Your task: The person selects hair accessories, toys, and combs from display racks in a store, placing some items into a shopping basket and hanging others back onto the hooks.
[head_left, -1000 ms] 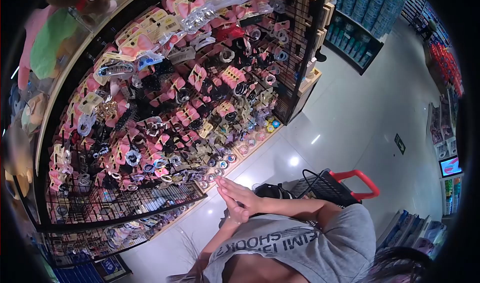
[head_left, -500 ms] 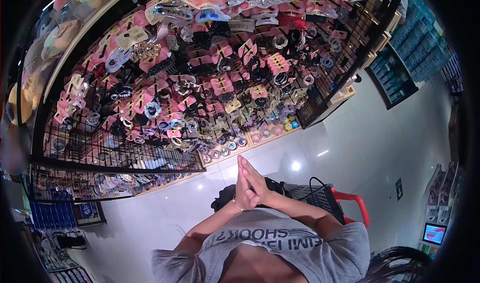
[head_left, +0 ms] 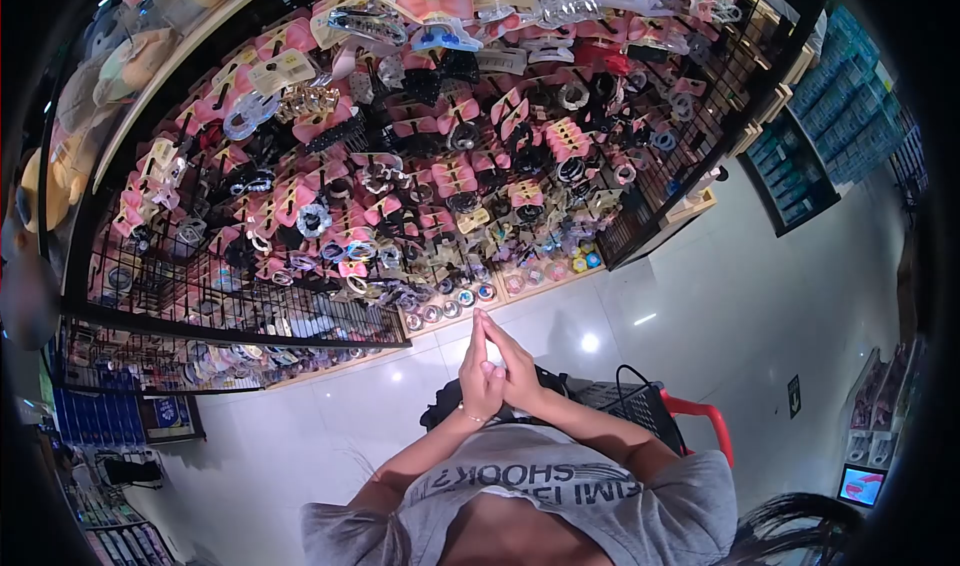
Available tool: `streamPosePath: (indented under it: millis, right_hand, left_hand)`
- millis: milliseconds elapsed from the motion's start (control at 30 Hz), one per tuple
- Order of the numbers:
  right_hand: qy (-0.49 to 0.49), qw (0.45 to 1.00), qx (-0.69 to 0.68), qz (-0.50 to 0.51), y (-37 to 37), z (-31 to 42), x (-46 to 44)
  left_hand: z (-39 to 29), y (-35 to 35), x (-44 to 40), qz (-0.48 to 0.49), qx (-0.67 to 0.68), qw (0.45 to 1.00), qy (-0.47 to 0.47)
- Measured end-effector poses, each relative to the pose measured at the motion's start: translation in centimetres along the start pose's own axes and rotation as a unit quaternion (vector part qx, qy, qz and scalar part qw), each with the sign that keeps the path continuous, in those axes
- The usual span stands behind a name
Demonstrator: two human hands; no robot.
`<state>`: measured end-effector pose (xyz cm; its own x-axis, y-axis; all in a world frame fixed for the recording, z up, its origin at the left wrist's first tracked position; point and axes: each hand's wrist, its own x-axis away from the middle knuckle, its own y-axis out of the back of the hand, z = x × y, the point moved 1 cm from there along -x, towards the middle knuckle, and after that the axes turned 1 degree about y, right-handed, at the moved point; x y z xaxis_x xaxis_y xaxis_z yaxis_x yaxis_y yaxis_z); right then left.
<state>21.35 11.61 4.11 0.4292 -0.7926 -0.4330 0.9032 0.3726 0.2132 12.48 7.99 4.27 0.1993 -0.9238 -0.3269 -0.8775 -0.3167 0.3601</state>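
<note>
My left hand [head_left: 480,384], with a thin bracelet at the wrist, is raised in front of my chest. Its fingers are stretched out, and their tips meet those of my right hand [head_left: 516,368], whose fingers are also straight. The palms stand slightly apart lower down, with the thumbs near each other. I see nothing held in either hand. Beyond them is a rack of hair accessories [head_left: 450,176] on pink bow-shaped cards, with round items [head_left: 465,298] in a wooden tray along its bottom edge.
A black basket [head_left: 625,406] with a red handle [head_left: 712,421] stands right of my hands, beside a black bag [head_left: 440,402]. Plush toys [head_left: 135,64] hang upper left. Teal packages [head_left: 845,96] fill a shelf upper right. A small screen [head_left: 861,485] is lower right.
The view has swung rightward, then settled. My hands have come to the middle of the view, still touching at the fingertips, with the palms now a little apart.
</note>
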Motion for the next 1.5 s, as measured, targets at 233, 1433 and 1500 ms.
streamPosePath:
  millis: [233, 1433, 1500]
  right_hand:
    - [0.001, 1.000, -0.015, -0.002, 0.1, -0.3, -0.5]
    - [-0.011, 0.995, 0.016, -0.101, 1.7, -2.4, -0.2]
    - [-0.002, 0.994, 0.005, -0.105, 1.7, -2.6, -0.2]
  left_hand:
    - [-0.4, -0.1, -0.4, 0.001, -0.012, 1.000, 0.006]
    - [-0.5, -0.6, -1.1, 0.012, -0.122, 0.992, -0.006]
    - [-0.7, -0.7, -1.4, -0.001, -0.139, 0.990, -0.036]
